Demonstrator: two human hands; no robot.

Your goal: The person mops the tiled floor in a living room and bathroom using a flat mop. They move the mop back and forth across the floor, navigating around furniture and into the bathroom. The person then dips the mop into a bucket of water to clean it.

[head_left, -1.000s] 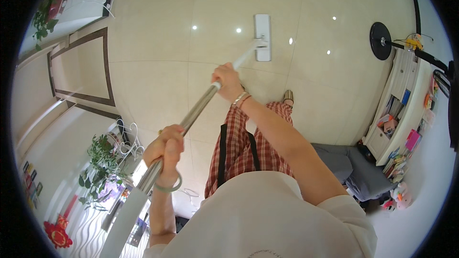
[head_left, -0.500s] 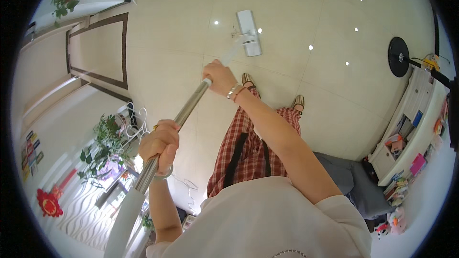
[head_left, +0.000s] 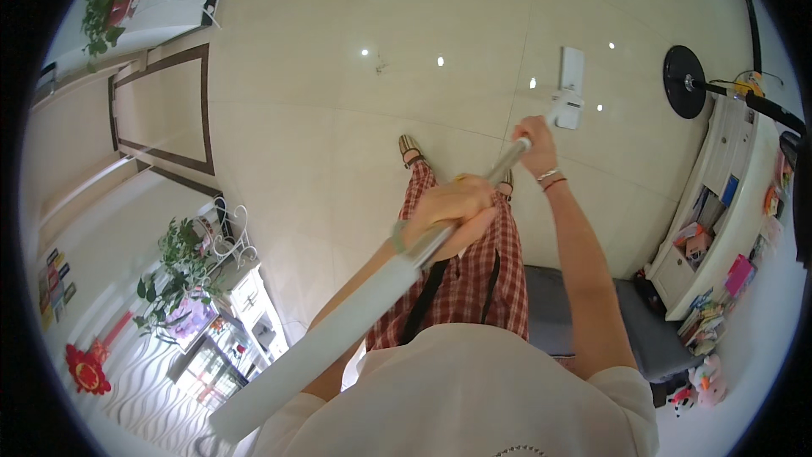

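I hold a long-handled flat mop aslant across my body, its thick white grip end low at the left. My left hand is wrapped round the silver pole just above the white grip. Farther down the pole, my right hand is closed round it near a white collar. The mop's white rectangular head lies flat on the floor, ahead of me and to the right. Part of the joint near the head is blurred.
Pale glossy tiles cover the floor, with a small patch of dark specks. At right stand a black round base, a white cabinet and a dark grey cushioned seat. A leafy plant is at left.
The mop head has slid to the right across the floor, away from the dark specks. Both hands have swung right with the pole, still gripping it.
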